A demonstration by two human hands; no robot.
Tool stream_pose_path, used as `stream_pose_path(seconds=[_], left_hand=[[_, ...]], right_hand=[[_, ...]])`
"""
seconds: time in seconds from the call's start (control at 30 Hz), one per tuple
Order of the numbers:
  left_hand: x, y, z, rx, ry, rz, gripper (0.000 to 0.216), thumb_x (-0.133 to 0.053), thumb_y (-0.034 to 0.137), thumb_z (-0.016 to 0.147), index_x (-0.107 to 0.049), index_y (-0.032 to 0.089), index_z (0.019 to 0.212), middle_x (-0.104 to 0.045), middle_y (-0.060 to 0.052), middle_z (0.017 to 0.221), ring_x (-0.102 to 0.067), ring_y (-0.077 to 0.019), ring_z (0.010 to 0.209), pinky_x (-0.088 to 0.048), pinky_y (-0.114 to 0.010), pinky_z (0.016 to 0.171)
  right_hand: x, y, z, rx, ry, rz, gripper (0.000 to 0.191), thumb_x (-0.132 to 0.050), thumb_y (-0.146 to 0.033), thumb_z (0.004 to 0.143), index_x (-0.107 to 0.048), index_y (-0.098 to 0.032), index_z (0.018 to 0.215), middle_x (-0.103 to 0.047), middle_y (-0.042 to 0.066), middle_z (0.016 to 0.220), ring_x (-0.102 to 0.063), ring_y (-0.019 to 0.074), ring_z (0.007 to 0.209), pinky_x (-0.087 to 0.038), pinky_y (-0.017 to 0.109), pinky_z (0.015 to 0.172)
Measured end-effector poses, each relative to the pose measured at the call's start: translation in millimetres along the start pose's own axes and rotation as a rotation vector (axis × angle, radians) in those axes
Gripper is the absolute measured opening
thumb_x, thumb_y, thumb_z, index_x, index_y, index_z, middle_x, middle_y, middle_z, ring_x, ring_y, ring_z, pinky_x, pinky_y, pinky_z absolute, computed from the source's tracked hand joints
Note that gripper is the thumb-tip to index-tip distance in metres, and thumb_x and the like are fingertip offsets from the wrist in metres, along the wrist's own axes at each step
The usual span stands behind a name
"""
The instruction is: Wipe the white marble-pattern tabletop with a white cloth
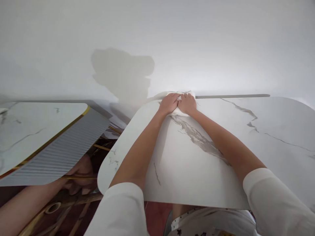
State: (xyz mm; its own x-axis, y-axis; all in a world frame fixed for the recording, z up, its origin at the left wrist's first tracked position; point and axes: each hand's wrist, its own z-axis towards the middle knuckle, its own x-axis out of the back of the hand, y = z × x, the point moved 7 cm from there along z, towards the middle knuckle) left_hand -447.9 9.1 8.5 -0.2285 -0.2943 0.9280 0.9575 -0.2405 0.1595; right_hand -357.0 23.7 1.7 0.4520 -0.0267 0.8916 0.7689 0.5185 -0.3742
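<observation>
Both my arms reach across a white, grey-veined marble-look tabletop (159, 186) to its far edge by the wall. Under my palms lies a bunched white cloth (179, 112), partly covered by my hands. My left hand (169, 103) presses on the cloth's left part with its fingers bent over it. Close against it, my right hand (187, 104) presses on the cloth's right part, fingers closed on it. The thumbs almost meet in the middle.
A white wall (221, 49) rises behind the tabletop. At left stands another marble-topped piece (44, 131) with gold trim and a ribbed grey side (71, 144). Below it shows another person's bare limb (36, 196), near wooden bars (81, 216); hand or foot is unclear.
</observation>
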Motion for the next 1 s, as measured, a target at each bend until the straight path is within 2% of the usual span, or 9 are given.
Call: stream_pose_path(seconds=[0.2, 0.47, 0.77, 1.0], left_hand=[[-4.2, 16.3, -2.3, -0.113, -0.008, -0.009, 0.051, -0.032, 0.019, 0.088, -0.052, 0.016, 0.135, -0.057, -0.01, 0.139, -0.049, -0.0239, 0.13, -0.036, -0.04, 0.113], [3.9, 30.1, -35.2, -0.157, -0.019, 0.002, 0.052, -0.031, 0.02, 0.089, -0.05, 0.018, 0.137, -0.055, -0.009, 0.14, -0.047, -0.0233, 0.131, -0.034, -0.04, 0.115], [23.8, 58.4, -107.0, -0.185, -0.029, 0.0, 0.051, -0.029, 0.025, 0.092, -0.049, 0.017, 0.138, -0.055, -0.011, 0.141, -0.046, -0.0249, 0.133, -0.033, -0.045, 0.116], [38.2, 74.0, -168.8, -0.077, -0.048, 0.049, 0.054, -0.026, 0.027, 0.093, -0.045, 0.018, 0.143, -0.049, -0.009, 0.148, -0.041, -0.025, 0.14, -0.03, -0.047, 0.119]], right_hand=[[12.1, 6.8, -18.3, -0.03, -0.005, -0.049, 0.05, -0.028, -0.024, 0.097, -0.045, -0.004, 0.14, -0.043, 0.018, 0.151, -0.03, 0.0324, 0.144, -0.025, 0.048, 0.116], [14.3, -5.3, -52.4, -0.045, 0.008, -0.042, 0.05, -0.031, -0.024, 0.097, -0.044, -0.008, 0.142, -0.04, 0.017, 0.155, -0.03, 0.0316, 0.145, -0.024, 0.049, 0.116], [20.0, -39.8, -125.0, -0.073, -0.013, -0.046, 0.052, -0.033, -0.024, 0.098, -0.041, -0.004, 0.146, -0.037, 0.018, 0.156, -0.028, 0.0308, 0.147, -0.024, 0.046, 0.118], [25.4, -66.8, -179.0, -0.029, -0.048, -0.006, 0.054, -0.033, -0.024, 0.098, -0.04, -0.003, 0.148, -0.036, 0.016, 0.158, -0.027, 0.0325, 0.147, -0.023, 0.045, 0.12]])
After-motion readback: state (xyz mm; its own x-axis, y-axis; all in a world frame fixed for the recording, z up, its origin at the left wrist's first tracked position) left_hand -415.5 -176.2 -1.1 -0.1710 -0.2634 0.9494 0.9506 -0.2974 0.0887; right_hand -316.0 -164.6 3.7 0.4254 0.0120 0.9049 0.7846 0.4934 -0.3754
